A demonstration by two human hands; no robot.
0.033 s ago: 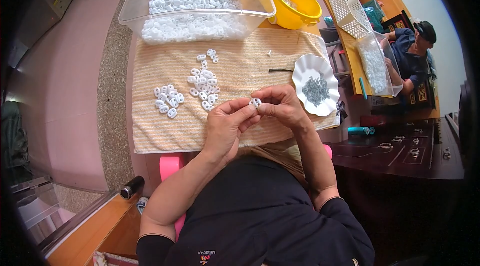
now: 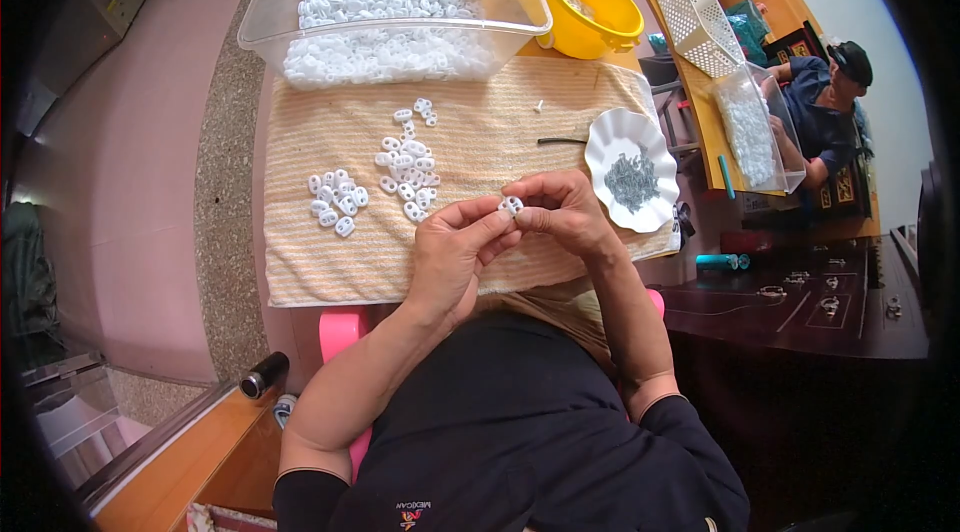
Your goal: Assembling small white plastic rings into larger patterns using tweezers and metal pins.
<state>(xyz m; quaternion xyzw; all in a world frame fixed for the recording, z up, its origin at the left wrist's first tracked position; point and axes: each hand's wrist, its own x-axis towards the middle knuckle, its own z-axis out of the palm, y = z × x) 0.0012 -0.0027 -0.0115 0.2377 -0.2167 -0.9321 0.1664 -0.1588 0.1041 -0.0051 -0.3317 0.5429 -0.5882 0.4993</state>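
Note:
Between my two hands, over the near part of the towel, is a small white two-hole plastic cord lock [image 2: 512, 205]. My left hand [image 2: 462, 240] pinches it from the left with thumb and forefinger. My right hand [image 2: 565, 217] is closed on its right side, the fingertips meeting those of the left. Just left of my hands lies a loose pile of similar white cord locks [image 2: 404, 164], and a smaller pile [image 2: 337, 200] sits farther left. To the right of my right hand stands a scalloped white dish [image 2: 606, 146] holding many tiny grey metal pieces [image 2: 632, 180], too small to make out singly.
A striped towel [image 2: 310, 142] covers the table. At its far side stand a clear bin [image 2: 262, 17] of white parts and a yellow tub [image 2: 610, 27]. A thin black rod [image 2: 562, 141] and a tiny white piece [image 2: 539, 107] lie near the dish. Another person [image 2: 812, 97] sits at right.

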